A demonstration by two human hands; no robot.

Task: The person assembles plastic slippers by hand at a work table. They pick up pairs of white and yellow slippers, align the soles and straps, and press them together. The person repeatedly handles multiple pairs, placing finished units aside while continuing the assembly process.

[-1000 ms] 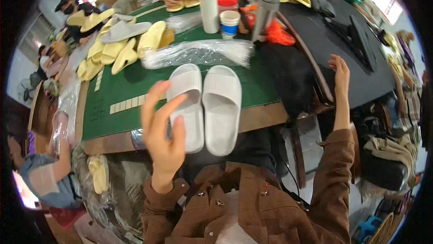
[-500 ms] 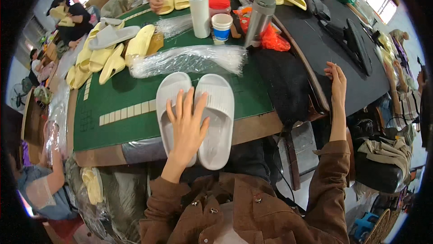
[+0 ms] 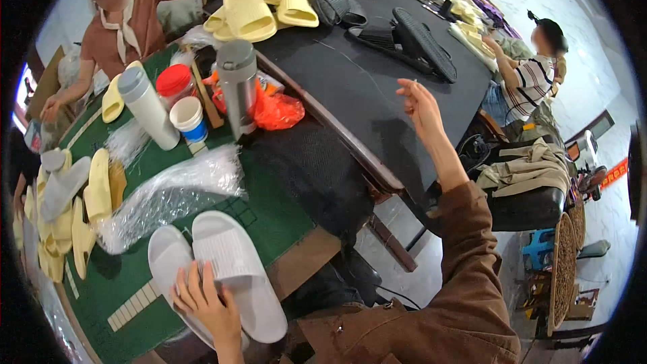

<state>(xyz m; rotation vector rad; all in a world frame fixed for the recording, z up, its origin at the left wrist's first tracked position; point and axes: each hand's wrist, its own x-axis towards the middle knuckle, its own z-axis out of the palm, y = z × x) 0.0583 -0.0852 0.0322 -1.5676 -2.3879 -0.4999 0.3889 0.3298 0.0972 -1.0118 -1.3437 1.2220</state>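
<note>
A pair of light grey slippers [image 3: 229, 246] lies side by side at the table's near edge, soles down. My left hand [image 3: 209, 307] rests on them, fingers stretched out and spread across the left slipper and the gap between the two. Held out over the black table [image 3: 337, 88] to the right is my right hand [image 3: 423, 111], its fingers bent together. A tiny pale tip shows at those fingers; what it belongs to is too small to tell. Just beyond the slippers, a bundle of clear plastic strands [image 3: 178, 192] lies in wrap on the green mat [image 3: 269, 202].
Yellow slippers [image 3: 98, 182] are heaped at left, others [image 3: 249, 14] at the back. A white bottle [image 3: 148, 108], red-lidded jar [image 3: 176, 82], paper cup [image 3: 189, 120], steel flask [image 3: 237, 88] and orange bag [image 3: 276, 109] stand beyond the bundle. Black sandals [image 3: 411, 44] lie on the black table. Co-workers sit around.
My view has swung right, so the table's things sit farther left. My left hand stays on the grey slippers; my right hand remains out over the black table. The co-worker opposite has stretched an arm out.
</note>
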